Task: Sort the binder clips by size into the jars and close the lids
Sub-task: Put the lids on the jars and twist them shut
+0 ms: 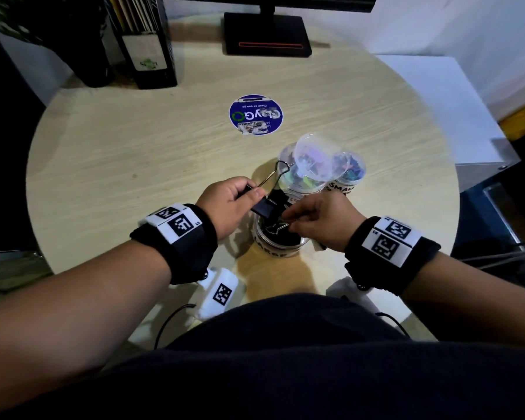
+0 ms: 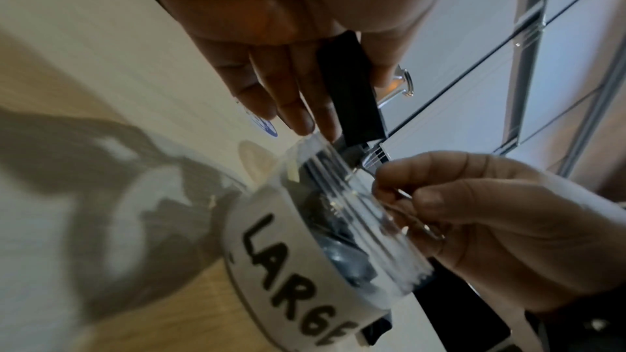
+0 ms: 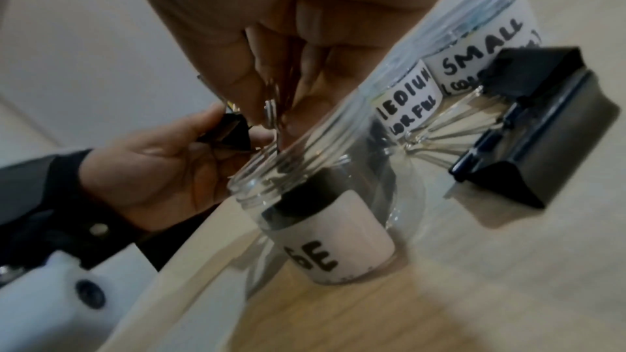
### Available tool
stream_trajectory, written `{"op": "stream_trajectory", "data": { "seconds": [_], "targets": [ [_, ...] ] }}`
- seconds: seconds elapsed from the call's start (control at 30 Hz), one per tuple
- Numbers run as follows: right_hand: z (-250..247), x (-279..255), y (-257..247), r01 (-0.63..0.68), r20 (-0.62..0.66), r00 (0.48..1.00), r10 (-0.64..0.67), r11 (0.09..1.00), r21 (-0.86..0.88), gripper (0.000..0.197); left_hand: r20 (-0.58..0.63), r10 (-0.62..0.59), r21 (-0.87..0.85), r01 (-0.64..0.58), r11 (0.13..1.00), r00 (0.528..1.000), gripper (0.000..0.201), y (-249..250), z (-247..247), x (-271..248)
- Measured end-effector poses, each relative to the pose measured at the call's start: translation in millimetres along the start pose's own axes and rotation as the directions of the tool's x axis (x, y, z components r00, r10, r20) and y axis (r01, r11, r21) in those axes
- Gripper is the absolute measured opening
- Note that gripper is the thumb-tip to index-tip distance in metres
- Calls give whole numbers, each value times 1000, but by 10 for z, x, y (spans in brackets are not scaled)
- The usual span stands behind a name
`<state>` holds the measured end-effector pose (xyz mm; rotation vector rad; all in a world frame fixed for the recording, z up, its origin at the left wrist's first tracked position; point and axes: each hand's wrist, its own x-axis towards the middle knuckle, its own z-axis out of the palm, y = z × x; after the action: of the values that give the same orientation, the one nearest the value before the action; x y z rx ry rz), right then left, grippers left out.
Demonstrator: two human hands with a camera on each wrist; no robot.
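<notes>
Over the open jar labelled LARGE point(image 1: 281, 245) point(image 2: 305, 250) point(image 3: 325, 224), both hands hold one large black binder clip point(image 1: 267, 204) point(image 2: 349, 90). My left hand point(image 1: 252, 192) point(image 2: 325, 122) grips the clip's black body, and one silver wire handle point(image 1: 278, 171) sticks up past it. My right hand point(image 1: 290, 219) point(image 3: 271, 117) pinches the clip's lower wire handle point(image 2: 372, 162) at the jar's mouth. Black clips lie inside this jar. Behind it stand the MEDIUM jar point(image 1: 300, 180) point(image 3: 406, 95) and the SMALL jar point(image 1: 349, 174) point(image 3: 481, 50), both holding coloured clips.
A clear lid point(image 1: 312, 147) lies tilted over the two far jars. More large black clips point(image 3: 542, 138) rest on the table to the right of the jars. A round blue sticker point(image 1: 255, 115), a monitor base point(image 1: 267, 33) and file boxes point(image 1: 146, 40) sit farther back.
</notes>
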<state>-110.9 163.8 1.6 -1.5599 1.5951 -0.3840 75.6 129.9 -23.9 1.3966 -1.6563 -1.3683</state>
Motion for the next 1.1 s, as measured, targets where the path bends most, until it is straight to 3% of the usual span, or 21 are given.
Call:
{"op": "stream_trajectory", "data": {
  "seconds": [0.1, 0.2, 0.43, 0.63, 0.73, 0.83, 1.0, 1.1],
  "targets": [
    [4, 15, -53, 68, 26, 998, -64, 975, -209, 23, 42, 29, 100, -33, 994, 999, 13, -17, 0, -3],
    [2, 19, -62, 101, 15, 995, -101, 954, -282, 25, 88, 31, 221, -50, 974, 996, 31, -40, -7, 10],
    [25, 76, 64, 158, 6, 983, -185, 819, -552, 29, 65, 31, 183, -42, 982, 997, 25, -38, 5, -18],
    [-31, 63, 139, 92, -89, 984, -157, 859, -503, 24, 67, 39, 205, -52, 977, 997, 18, -21, -3, -11],
    [-69, 71, 136, 16, -160, 985, -70, 947, -320, 18, 65, 27, 182, -39, 983, 998, 21, -26, 3, -16],
    [-79, 87, 114, -28, -158, 987, -5, 978, -207, 21, 59, 20, 155, -29, 988, 998, 19, -26, 4, -21],
    [-68, 127, 123, -59, -112, 993, 30, 962, -266, 42, 72, 30, 165, -41, 985, 997, 26, -50, 10, -6],
    [-60, 146, 130, -37, -107, 994, -5, 921, -387, 43, 70, 40, 170, -52, 984, 997, 27, -68, 15, 1]
  ]
}}
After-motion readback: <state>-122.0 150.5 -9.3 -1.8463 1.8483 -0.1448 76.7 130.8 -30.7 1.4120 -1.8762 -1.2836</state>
